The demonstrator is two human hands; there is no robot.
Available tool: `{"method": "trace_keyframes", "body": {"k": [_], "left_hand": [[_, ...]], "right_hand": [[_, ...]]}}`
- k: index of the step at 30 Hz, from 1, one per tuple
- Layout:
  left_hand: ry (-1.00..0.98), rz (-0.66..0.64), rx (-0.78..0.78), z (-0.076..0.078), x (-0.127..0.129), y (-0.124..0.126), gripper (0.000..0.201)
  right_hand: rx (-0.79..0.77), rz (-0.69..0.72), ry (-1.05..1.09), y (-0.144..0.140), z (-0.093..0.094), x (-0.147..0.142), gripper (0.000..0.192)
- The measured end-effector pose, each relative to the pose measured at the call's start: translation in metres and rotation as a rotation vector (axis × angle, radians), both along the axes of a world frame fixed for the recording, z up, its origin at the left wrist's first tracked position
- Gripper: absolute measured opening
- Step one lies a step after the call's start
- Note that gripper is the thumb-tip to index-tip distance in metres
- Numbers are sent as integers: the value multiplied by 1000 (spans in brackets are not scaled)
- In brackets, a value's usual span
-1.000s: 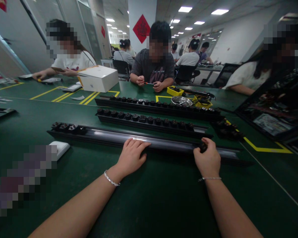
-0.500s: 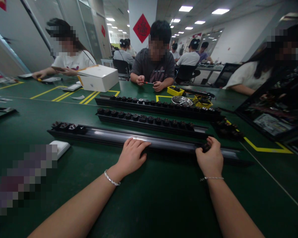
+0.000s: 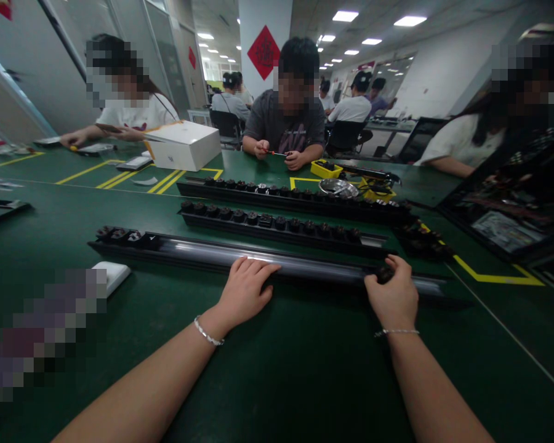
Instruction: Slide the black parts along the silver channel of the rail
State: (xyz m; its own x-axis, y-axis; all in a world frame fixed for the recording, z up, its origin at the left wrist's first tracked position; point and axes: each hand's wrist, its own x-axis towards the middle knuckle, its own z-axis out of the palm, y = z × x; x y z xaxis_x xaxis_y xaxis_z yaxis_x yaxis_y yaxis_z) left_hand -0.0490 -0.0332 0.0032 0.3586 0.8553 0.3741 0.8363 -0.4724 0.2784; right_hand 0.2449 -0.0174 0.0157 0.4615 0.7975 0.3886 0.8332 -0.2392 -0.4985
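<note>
A long black rail (image 3: 198,253) with a shiny groove lies across the green table in front of me. A few black socket modules (image 3: 120,235) sit in its left end. My left hand (image 3: 244,292) rests flat on the rail's middle, fingers spread over the near edge. My right hand (image 3: 394,296) is closed around a small black socket module (image 3: 384,274) that sits on the rail near its right end.
Two more black rails (image 3: 281,226) filled with socket modules lie behind. A white box (image 3: 184,146), a yellow parts tray (image 3: 325,168) and a metal dish (image 3: 338,187) stand farther back. A loose pile of modules (image 3: 422,241) lies at the right. A white block (image 3: 112,275) sits at the left. Other people sit around the table.
My right hand has shifted slightly to the right along the rail with the module. My left hand has stayed where it was.
</note>
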Motion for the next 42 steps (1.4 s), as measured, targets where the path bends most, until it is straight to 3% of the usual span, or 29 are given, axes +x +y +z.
{"method": "trace_keyframes", "body": {"k": [42], "left_hand": [[-6, 2, -7, 1, 0, 0, 44]], "right_hand": [[12, -8, -2, 1, 0, 11, 52]]}}
